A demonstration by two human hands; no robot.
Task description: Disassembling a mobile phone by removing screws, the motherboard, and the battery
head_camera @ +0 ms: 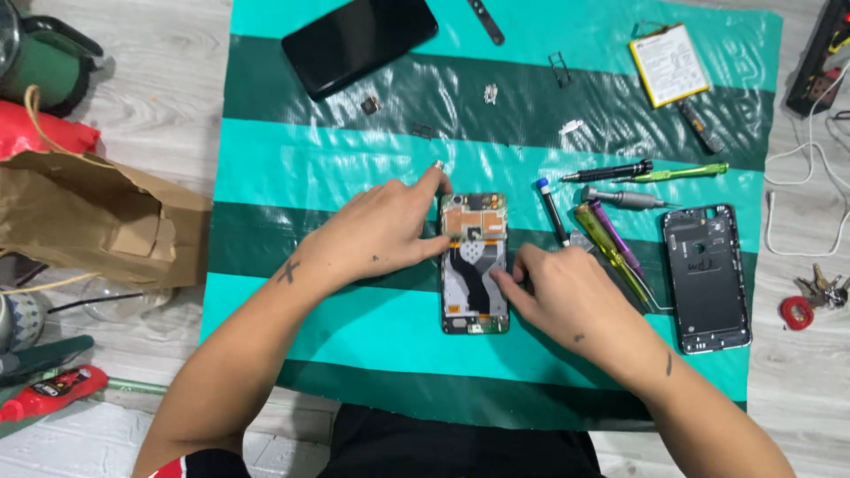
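An opened phone body [475, 265] lies on the striped green mat [354, 159], its circuit board and flex cables exposed. My left hand [390, 232] rests on the phone's upper left edge, index finger stretched toward its top corner, steadying it. My right hand [558, 296] is at the phone's lower right side, fingertips pressed on the inner parts near the middle. Whether the right fingers pinch a small part I cannot tell.
Several screwdrivers [611, 199] and a pry tool lie right of the phone. A phone back frame [707, 276] sits at right, a battery [669, 64] at top right, a black screen panel [359, 40] at top. Small screws and brackets [490, 93] are scattered. A paper bag [88, 221] lies left; keys [823, 288] far right.
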